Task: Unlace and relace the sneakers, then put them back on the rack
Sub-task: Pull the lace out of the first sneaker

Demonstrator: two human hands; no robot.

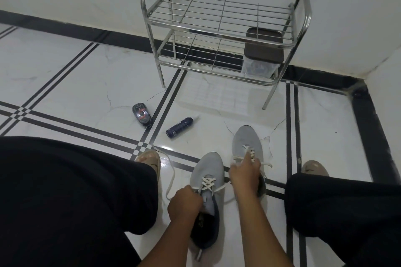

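Two grey sneakers sit on the white tiled floor (86,84) between the person's knees, toes pointing away toward the rack (219,28). Nearer and to the left is the left sneaker (207,171); the right sneaker (246,138) stands just beside it, a little farther out, its heel hidden behind the right hand. Both carry white laces crossed over the tongue.

At the left sneaker's collar, the left hand (185,204) has its fingers curled down at the near edge of the tongue, right where the lowest crossings of the lace (207,183) end; it appears to grip the tongue or the lace there, though the fingertips are hidden inside the opening. One loose end of that lace trails off to the left across the floor, curving toward a beige slipper (149,159).

On top of the right sneaker, the right hand (245,172) has fingers bent over the laced part, pinching its lace (249,154) near the upper crossings. A short lace end sticks out to the right of the hand.

Beyond the sneakers a dark blue bottle (179,127) lies on its side, and left of it a small black case (141,114) with a red ring. The steel rack stands against the wall with two wire shelves; a clear box with a brown lid (263,46) sits at the right end of the lower shelf.
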